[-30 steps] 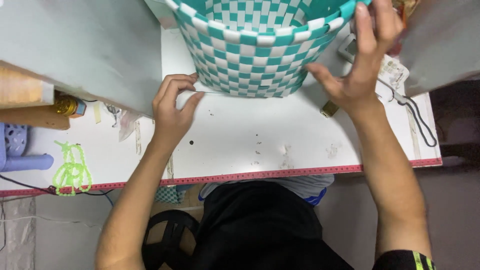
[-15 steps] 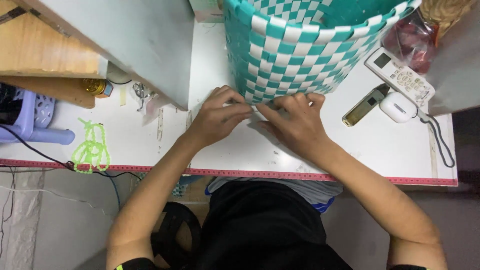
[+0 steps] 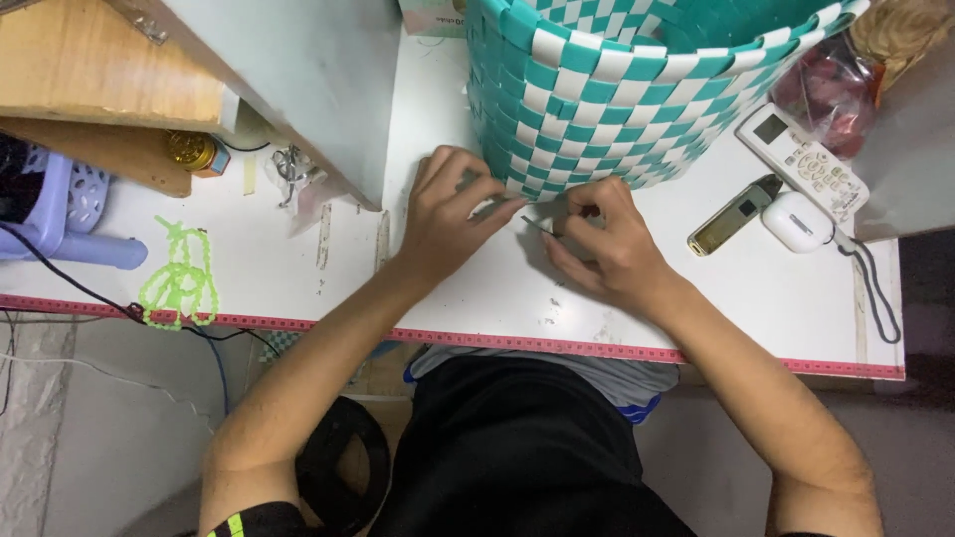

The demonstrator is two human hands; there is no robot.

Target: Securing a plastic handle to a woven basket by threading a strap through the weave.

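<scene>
A large woven basket (image 3: 637, 89) of teal and white strips stands on the white table (image 3: 477, 288). Both my hands meet at its lower near edge. My left hand (image 3: 448, 214) pinches one end of a thin grey strip-like piece (image 3: 537, 224) close against the basket's base. My right hand (image 3: 607, 249) grips the other end between thumb and forefinger. What the piece is I cannot tell; my fingers hide most of it.
Right of the basket lie a white remote control (image 3: 806, 164), a small white case (image 3: 796, 221), a slim gold object (image 3: 731, 217) and a red bag (image 3: 831, 89). A green bead string (image 3: 179, 278), purple stool (image 3: 60, 219) and wooden shelf (image 3: 99, 70) are left.
My right hand came down from the basket's rim to its base. My left hand moved in from the table to meet it, and both now pinch the grey piece.
</scene>
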